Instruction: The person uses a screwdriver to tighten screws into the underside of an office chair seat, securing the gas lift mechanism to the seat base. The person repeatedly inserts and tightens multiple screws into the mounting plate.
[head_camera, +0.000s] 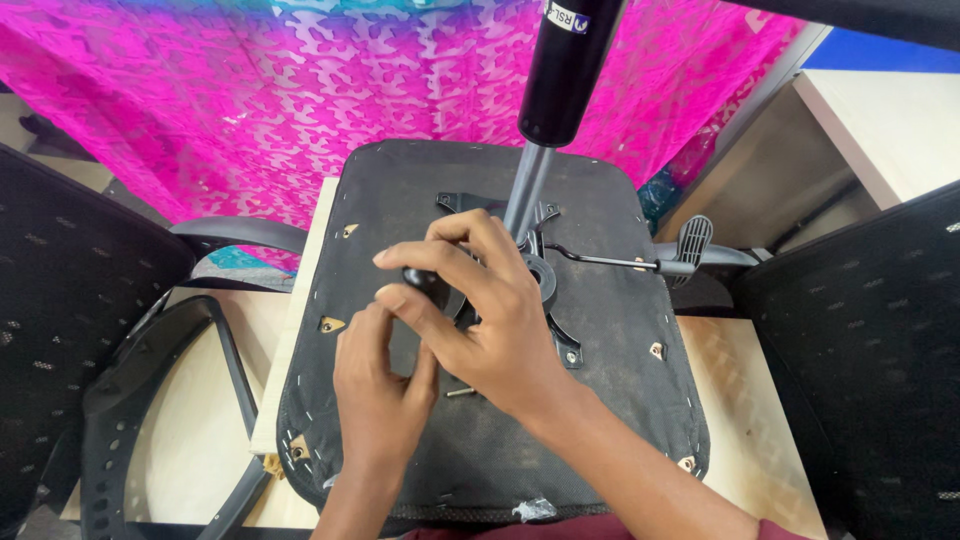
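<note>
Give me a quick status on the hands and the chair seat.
Right hand gripping black knob on the mechanism plate. Left hand pinching just beneath. Upturned seat flat on table; gas cylinder upright, close by.

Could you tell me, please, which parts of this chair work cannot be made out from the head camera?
- Black knob: mostly covered by the right hand; its full shape is hidden.
- Left hand: fingertips tucked under the right hand, so what they touch is unseen.
- Mechanism plate on the seat underside: its left half lies behind both hands.
- Gas cylinder: top cut off by the upper edge.
</note>
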